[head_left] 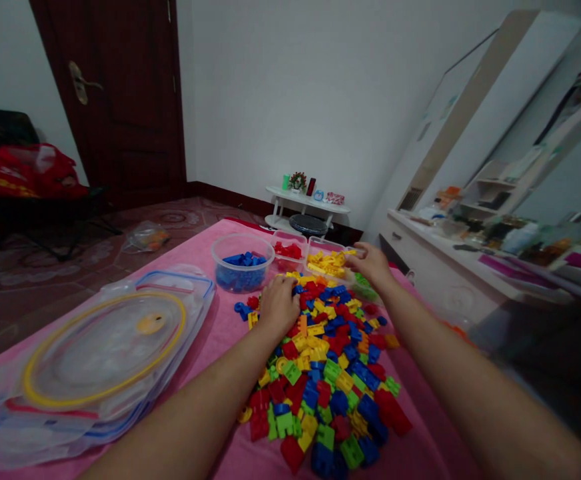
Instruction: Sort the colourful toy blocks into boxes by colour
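Note:
A mixed pile of red, yellow, blue and green toy building blocks (328, 347) covers the middle of the pink cloth. My left hand (278, 305) rests at the pile's far left side with its fingers curled down among the blocks; what they hold, if anything, is hidden. At the right rim of a clear container of yellow blocks (326, 264), my right hand (370, 265) pinches a yellow block (352, 253). Blue blocks (243, 261) fill part of a round clear tub (215, 252) on the left. Red blocks (288, 251) lie in another clear container behind the pile.
Clear plastic lids (115, 347) are stacked on the left of the pink cloth (220, 373). Green blocks (365, 287) sit beneath my right hand. A white shelf (310, 202) stands by the wall, and a cluttered dresser (435, 260) runs along the right.

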The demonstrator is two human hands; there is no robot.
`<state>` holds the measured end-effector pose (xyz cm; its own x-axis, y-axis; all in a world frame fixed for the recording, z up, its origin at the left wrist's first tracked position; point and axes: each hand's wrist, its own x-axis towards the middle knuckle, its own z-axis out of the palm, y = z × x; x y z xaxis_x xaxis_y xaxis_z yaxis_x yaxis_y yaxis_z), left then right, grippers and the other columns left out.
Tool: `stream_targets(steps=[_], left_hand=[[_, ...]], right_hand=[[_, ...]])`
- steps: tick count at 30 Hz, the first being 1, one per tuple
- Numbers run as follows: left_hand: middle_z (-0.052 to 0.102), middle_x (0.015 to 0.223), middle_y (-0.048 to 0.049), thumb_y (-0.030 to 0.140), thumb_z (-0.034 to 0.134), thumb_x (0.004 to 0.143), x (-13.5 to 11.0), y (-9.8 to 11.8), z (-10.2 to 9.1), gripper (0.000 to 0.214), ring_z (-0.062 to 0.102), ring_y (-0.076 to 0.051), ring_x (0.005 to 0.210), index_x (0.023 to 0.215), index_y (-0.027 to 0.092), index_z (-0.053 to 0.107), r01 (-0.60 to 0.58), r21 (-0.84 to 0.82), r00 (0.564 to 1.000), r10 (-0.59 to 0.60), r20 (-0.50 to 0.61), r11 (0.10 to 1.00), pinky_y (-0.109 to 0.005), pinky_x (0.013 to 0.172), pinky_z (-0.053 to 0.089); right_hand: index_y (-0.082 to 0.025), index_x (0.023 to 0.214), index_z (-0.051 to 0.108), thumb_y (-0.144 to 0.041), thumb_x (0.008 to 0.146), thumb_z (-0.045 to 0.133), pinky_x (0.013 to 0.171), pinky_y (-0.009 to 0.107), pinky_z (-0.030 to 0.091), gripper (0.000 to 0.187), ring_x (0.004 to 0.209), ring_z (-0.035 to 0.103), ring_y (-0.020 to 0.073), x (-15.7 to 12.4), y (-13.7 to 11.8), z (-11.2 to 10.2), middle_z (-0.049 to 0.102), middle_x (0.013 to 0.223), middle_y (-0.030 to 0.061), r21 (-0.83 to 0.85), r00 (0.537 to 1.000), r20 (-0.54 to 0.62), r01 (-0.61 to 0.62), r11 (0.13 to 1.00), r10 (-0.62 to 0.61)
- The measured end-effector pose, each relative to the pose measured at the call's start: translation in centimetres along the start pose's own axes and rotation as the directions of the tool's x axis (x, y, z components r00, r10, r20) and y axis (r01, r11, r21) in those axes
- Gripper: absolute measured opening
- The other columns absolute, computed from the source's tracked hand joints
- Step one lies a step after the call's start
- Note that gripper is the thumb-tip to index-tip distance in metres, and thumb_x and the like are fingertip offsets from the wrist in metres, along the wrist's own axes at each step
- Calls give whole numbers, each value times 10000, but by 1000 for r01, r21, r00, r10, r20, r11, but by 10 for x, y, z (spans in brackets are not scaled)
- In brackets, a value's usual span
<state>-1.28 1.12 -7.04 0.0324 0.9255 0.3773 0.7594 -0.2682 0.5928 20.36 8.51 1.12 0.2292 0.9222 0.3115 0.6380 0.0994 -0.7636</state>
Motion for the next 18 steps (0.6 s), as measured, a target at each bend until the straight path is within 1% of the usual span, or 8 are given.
stream_targets(steps=[2, 4, 5, 7, 10, 11, 13, 18], left_hand=[[601, 1054, -105, 237, 542, 784, 0, 2, -2, 257, 519, -243, 1048, 1025, 200, 625, 0, 24, 1000, 0, 12, 1000, -369, 919, 386], [605, 1027, -100, 232, 530, 787, -1, 4, -3, 226, 522, -237, 1033, 987, 200, 632, 5, 47, 1000, -5, 11, 999, -363, 913, 385], [605, 1017, -100, 227, 528, 785, -1, 4, -4, 215, 524, -236, 1024, 971, 197, 633, 10, 56, 1000, -10, 7, 998, -362, 908, 385], [601, 1006, -103, 209, 525, 776, -1, 5, -4, 198, 527, -237, 1006, 944, 192, 629, 22, 64, 1000, -22, -4, 998, -362, 894, 389], [596, 996, -105, 170, 514, 762, -2, 6, -3, 187, 526, -242, 991, 918, 186, 615, 35, 65, 999, -33, -22, 997, -367, 874, 396], [595, 990, -106, 155, 506, 758, -2, 6, -3, 190, 525, -243, 991, 915, 183, 610, 37, 64, 999, -35, -27, 997, -369, 873, 396], [596, 973, -109, 131, 488, 753, -2, 5, -3, 194, 524, -245, 985, 902, 175, 605, 43, 67, 999, -41, -35, 997, -372, 875, 397], [585, 948, -114, 98, 461, 739, -1, 4, -2, 191, 527, -255, 941, 865, 165, 588, 60, 65, 995, -54, -83, 996, -381, 851, 411]], right_hand=[[-94, 1149, 573, -236, 683, 643, 631, 300, 507, 492, 637, 637, 164, 10, -3, 3, 682, 806, 77, -151, 985, -127, 96, 984, -116], [-113, 1057, 639, -248, 712, 606, 713, 310, 494, 372, 729, 638, 178, 9, -9, 12, 688, 874, 92, -282, 958, -134, 209, 936, -254], [-124, 982, 671, -238, 729, 578, 738, 307, 484, 292, 760, 633, 182, 4, -13, 19, 690, 883, 92, -324, 943, -81, 281, 903, -322], [-149, 867, 701, -201, 755, 524, 764, 292, 468, 216, 790, 623, 177, -9, -21, 35, 693, 878, 77, -341, 892, 110, 449, 826, -439], [-167, 900, 707, -150, 767, 486, 823, 275, 438, 258, 882, 611, 175, -31, -32, 62, 694, 933, 68, -279, 748, 400, 650, 707, -530], [-168, 927, 704, -147, 774, 480, 838, 274, 427, 273, 911, 605, 179, -36, -35, 70, 691, 959, 71, -270, 709, 468, 683, 678, -528], [-164, 973, 693, -161, 798, 468, 848, 271, 413, 285, 950, 596, 186, -43, -38, 82, 683, 995, 78, -272, 657, 569, 718, 641, -495], [-160, 1077, 640, -220, 877, 400, 837, 264, 397, 319, 999, 576, 190, -47, -38, 95, 658, 1064, 89, -261, 581, 689, 756, 600, -433]])
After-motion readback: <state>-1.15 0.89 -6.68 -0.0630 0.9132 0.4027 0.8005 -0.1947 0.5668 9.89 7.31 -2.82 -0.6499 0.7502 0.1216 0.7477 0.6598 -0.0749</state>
